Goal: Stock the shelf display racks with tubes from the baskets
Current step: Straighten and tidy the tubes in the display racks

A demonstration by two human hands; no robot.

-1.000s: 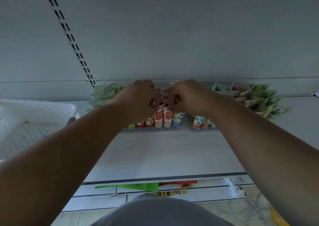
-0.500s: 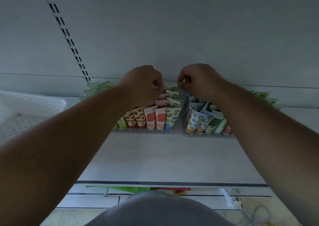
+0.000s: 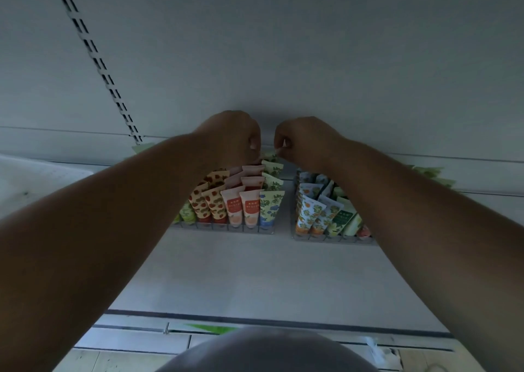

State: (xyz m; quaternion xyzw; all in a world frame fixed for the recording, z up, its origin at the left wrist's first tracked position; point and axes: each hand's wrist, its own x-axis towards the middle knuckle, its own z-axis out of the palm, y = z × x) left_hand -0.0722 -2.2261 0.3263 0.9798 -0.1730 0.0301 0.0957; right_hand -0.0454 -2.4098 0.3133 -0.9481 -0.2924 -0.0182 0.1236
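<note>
Two clear display racks stand at the back of the white shelf. The left rack (image 3: 226, 227) holds rows of upright tubes: strawberry-print, pink (image 3: 250, 207) and green-leaf (image 3: 272, 204). More tubes, orange-print and green, fill the right rack (image 3: 326, 238). My left hand (image 3: 235, 139) and my right hand (image 3: 304, 141) meet over the left rack's back row, fingers curled. Both pinch the top edge of the rearmost green-leaf tube (image 3: 270, 156), most of which the rows in front hide.
A white perforated basket (image 3: 34, 178) sits on the shelf at far left. A slotted upright strip (image 3: 99, 65) runs up the back wall. Loose green tubes (image 3: 431, 171) lie behind the right rack. The shelf's front edge (image 3: 255, 319) is near my body.
Both hands have moved from the middle rows up to the back row of the left rack. The camera has tilted, and the racks sit lower in view.
</note>
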